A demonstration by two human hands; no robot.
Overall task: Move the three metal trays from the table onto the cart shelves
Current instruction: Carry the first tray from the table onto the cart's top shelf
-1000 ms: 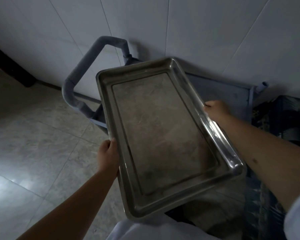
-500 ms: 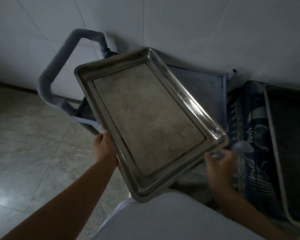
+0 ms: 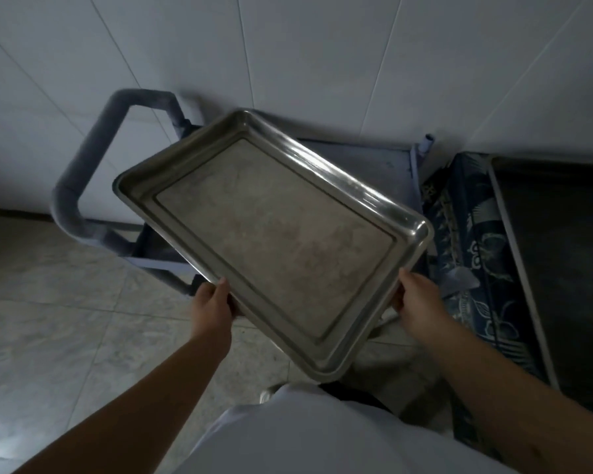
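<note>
A metal tray (image 3: 274, 241) is held in the air above the blue cart (image 3: 374, 165), turned at an angle to it. The left hand (image 3: 211, 304) grips its near-left rim and the right hand (image 3: 415, 301) its near-right rim, fingers curled around the edges. Right of the cart stands a desk with a patterned cloth (image 3: 469, 248).

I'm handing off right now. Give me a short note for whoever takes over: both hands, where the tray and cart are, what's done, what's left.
Left hand: grip on the metal tray's near-left long edge.
Right hand: grip on its right short edge.
Tray: empty, held in the air, tilted, over the blue cart's top shelf, not set down.
Cart: against the white wall, handle to the left.
Done: this tray lifted and brought to the cart.
Left: lower it onto a shelf. Other trays' status not clear from this view.
</note>
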